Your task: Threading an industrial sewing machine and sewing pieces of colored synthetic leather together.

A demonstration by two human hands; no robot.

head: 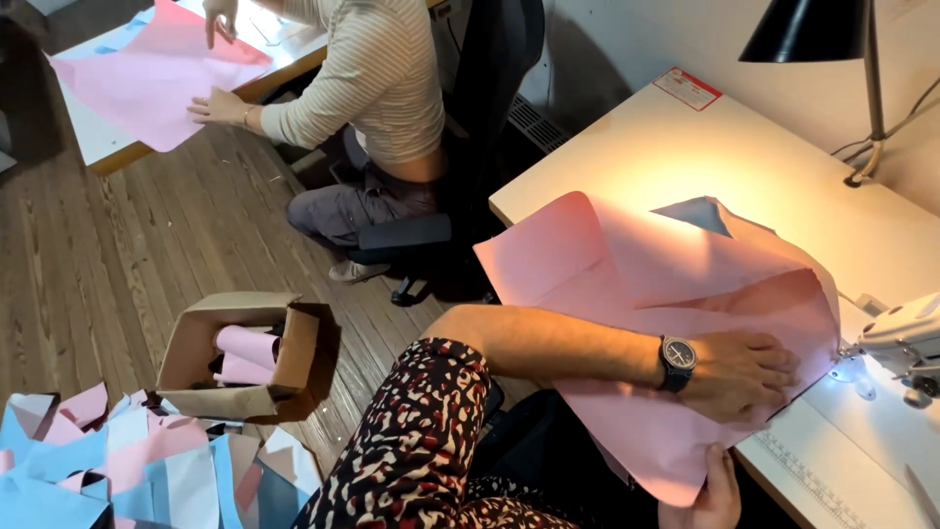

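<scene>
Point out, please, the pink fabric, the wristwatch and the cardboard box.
pink fabric (607,264): head view, its flat middle on the table.
wristwatch (678,355): head view, its dial.
cardboard box (191,353): head view, its near side wall.

One sewing machine (906,338) stands on the near surface (636,137), with one black lamp (808,29) behind it and one pink fabric piece (627,284) left of it. One cardboard box (240,353) sits on the floor. Two people's hands show: four in all. One wristwatch (678,360).
</scene>
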